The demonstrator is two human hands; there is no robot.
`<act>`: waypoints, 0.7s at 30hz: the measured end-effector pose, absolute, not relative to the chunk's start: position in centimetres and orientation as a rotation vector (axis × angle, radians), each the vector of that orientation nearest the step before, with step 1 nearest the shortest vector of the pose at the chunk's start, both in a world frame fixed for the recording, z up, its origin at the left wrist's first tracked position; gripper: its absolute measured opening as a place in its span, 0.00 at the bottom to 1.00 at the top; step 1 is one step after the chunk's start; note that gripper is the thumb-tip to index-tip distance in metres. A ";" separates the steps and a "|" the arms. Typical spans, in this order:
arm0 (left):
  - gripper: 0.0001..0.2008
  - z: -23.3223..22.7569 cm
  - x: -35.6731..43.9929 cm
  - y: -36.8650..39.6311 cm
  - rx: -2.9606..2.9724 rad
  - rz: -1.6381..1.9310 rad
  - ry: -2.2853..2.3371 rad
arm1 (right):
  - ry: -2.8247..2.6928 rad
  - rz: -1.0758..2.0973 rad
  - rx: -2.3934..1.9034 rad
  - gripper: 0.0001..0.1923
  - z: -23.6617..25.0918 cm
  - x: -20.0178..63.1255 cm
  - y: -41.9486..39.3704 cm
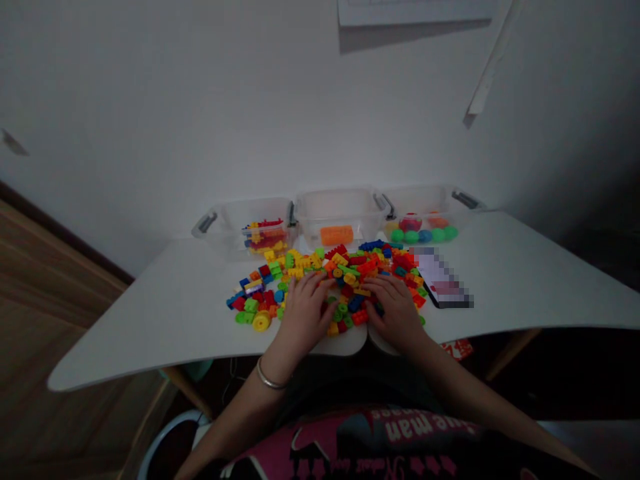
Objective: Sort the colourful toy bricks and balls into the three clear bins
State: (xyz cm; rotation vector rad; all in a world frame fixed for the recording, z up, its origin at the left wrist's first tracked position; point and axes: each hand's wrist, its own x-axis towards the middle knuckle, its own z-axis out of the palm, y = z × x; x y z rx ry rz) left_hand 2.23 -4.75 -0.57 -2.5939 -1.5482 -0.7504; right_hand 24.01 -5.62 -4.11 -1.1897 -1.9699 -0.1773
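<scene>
A heap of colourful plastic building blocks (300, 262) spreads over the white table in front of me. My left hand (306, 308) lies on the heap's near side, palm down, fingers stretched forward and thumb apart. On the other side, my right hand (395, 307) rests over the blocks with its fingers extended. Between the two hands are green round pieces (343, 310), a blue block (356, 303) and several red and orange ones. A yellow wheel-like piece (261, 321) sits left of my left hand. Blocks under both palms are hidden.
Along the wall stand three clear bins: the left bin (230, 230) with blocks, the middle bin (333, 200) with an orange piece (337, 235), the right bin (420, 197) with round coloured pieces. A phone (443, 280) lies right of the heap. The white table (150, 313) has a notched front edge.
</scene>
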 end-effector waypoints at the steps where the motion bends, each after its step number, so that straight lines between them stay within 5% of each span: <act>1: 0.19 -0.8 2.3 -4.8 -2.571 -0.724 -1.560 | -1.968 -0.176 -1.196 0.15 -4.0 24.0 -5.6; 21: 0.21 -2.2 1.5 -4.5 -2.352 -0.617 -1.574 | -2.052 -0.187 -1.305 0.10 -1.1 22.5 -0.9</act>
